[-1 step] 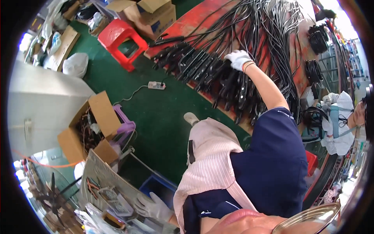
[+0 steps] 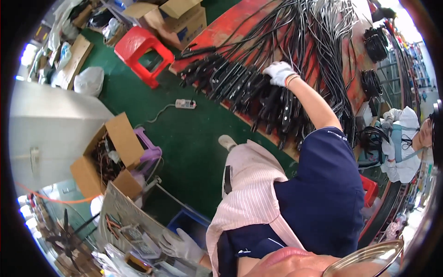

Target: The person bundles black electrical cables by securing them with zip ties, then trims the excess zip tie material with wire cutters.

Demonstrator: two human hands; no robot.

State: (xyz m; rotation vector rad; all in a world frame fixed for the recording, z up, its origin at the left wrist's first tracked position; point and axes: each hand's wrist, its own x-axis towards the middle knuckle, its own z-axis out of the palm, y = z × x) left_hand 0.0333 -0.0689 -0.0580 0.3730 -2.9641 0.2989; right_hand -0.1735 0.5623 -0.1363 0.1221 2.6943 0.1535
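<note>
Head view: black handles [image 2: 241, 86] mostly slant down-left.

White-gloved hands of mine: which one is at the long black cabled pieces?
The right hand, over the red table at the long black cabled pieces; the left hand is beside the blue bin.

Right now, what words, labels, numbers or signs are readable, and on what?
None clearly readable.
Pale lettering on the navy right sleeve: too small.
White mark on the navy shirt front: too small.
Blue print on the cardboard carton by the red stool: blurred.
</note>
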